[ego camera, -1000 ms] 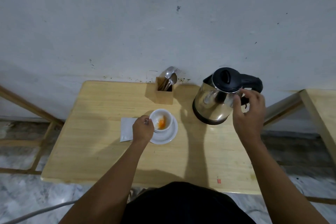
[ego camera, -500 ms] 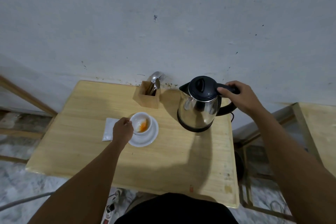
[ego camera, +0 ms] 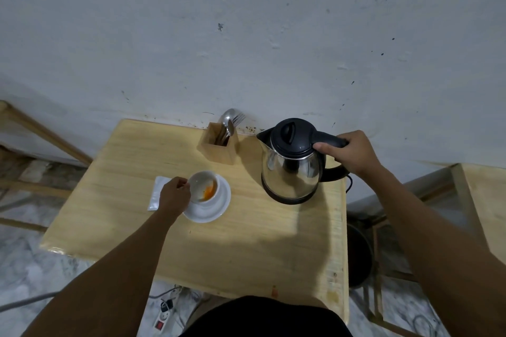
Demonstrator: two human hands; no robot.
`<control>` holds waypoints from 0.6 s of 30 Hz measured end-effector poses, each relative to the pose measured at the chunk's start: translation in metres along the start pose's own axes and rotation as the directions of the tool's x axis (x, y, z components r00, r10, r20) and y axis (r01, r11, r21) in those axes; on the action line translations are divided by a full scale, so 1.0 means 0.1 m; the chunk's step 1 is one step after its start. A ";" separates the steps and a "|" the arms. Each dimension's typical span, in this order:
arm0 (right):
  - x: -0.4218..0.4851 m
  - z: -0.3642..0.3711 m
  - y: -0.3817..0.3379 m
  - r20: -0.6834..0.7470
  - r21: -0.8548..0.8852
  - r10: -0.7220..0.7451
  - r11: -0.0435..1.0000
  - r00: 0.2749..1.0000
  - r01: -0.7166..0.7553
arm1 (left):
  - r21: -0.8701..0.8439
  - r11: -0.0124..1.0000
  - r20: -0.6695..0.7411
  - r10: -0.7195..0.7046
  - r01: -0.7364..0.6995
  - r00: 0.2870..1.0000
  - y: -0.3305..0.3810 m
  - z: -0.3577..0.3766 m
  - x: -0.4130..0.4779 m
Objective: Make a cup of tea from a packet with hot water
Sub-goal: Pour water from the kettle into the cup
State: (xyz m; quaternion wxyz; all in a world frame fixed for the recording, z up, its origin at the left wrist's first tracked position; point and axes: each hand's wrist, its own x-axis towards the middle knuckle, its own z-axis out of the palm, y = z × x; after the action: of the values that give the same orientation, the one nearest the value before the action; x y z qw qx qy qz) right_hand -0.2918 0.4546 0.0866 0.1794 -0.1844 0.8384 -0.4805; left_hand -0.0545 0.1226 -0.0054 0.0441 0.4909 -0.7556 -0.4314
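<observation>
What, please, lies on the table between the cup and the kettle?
In the head view, only the saucer's rim and bare table lie between the cup and the kettle.

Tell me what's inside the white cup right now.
The white cup on its saucer holds orange powder against its inner wall, no water visible. The left hand covers the cup's near-left rim and whatever lies there.

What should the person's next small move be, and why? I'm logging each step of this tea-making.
Probably lift the kettle and carry its spout over the cup. The right hand is closed on the kettle's black handle while the kettle stands on the table, and the left hand steadies the cup on its saucer. Orange powder lies in the cup with no water visible.
</observation>
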 end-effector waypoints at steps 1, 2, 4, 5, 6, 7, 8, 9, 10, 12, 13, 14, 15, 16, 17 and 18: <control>-0.01 0.02 0.02 -0.020 0.006 -0.012 1.000 1.000 0.013 | -0.002 1.000 0.000 0.003 -0.003 1.000 0.00 0.00 0.00; -0.01 0.04 0.02 -0.037 0.009 -0.026 1.000 0.999 0.026 | -0.005 1.000 0.002 0.008 -0.008 1.000 0.00 0.00 0.00; -0.02 0.07 0.00 -0.064 0.004 -0.051 0.999 0.997 0.052 | -0.010 1.000 0.013 0.015 -0.015 1.000 -0.01 -0.01 0.00; -0.03 0.08 -0.03 -0.070 -0.008 -0.066 0.998 0.995 0.065 | -0.013 1.000 0.022 0.019 -0.019 1.000 -0.02 -0.02 0.00; -0.04 0.09 -0.08 -0.070 -0.022 -0.079 0.997 0.994 0.078 | -0.012 1.000 0.033 0.029 -0.029 0.999 -0.03 -0.03 0.00; -0.05 0.10 -0.12 -0.068 -0.032 -0.091 0.995 0.993 0.089 | -0.009 0.999 0.044 0.042 -0.042 0.998 -0.04 -0.04 0.00; -0.05 0.12 -0.17 -0.060 -0.047 -0.105 0.994 0.993 0.103 | -0.006 0.999 0.052 0.054 -0.054 0.997 -0.05 -0.05 0.00; -0.06 0.13 -0.22 -0.048 -0.059 -0.121 0.991 0.991 0.118 | -0.003 0.998 0.061 0.065 -0.065 0.996 -0.06 -0.06 0.01; -0.08 0.14 -0.29 -0.035 -0.070 -0.135 0.989 0.990 0.132 | 0.000 0.997 0.070 0.076 -0.076 0.995 -0.06 -0.07 0.01; -0.11 0.19 -0.44 -0.015 -0.089 -0.147 0.985 0.989 0.145 | 0.010 0.995 0.092 0.098 -0.099 0.991 -0.09 -0.11 0.03; -0.12 0.21 -0.52 -0.007 -0.100 -0.150 0.984 0.989 0.149 | 0.018 0.994 0.105 0.109 -0.112 0.988 -0.09 -0.12 0.04; -0.13 0.22 -0.61 0.003 -0.117 -0.149 0.982 0.989 0.149 | 0.024 0.992 0.119 0.118 -0.122 0.986 -0.09 -0.13 0.04; -0.15 0.25 -0.72 0.013 -0.144 -0.148 0.978 0.989 0.149 | 0.025 0.992 0.133 0.123 -0.128 0.983 -0.10 -0.15 0.05; -0.16 0.29 -0.82 0.025 -0.183 -0.151 0.971 0.988 0.153 | 0.024 0.991 0.146 0.127 -0.132 0.981 -0.11 -0.16 0.07; -0.16 0.32 -0.91 0.043 -0.224 -0.152 0.962 0.987 0.158 | 0.023 0.990 0.159 0.132 -0.137 0.978 -0.11 -0.16 0.09; -0.17 0.35 -0.99 0.064 -0.261 -0.146 0.952 0.987 0.157 | 0.026 0.989 0.170 0.137 -0.144 0.976 -0.12 -0.17 0.10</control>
State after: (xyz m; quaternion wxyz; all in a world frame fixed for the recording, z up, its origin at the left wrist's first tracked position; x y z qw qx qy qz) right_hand -0.2466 0.3901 0.1587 0.1341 -0.2810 0.8745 -0.3720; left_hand -0.0430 0.1027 -0.0065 0.0012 0.3989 -0.7975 -0.4526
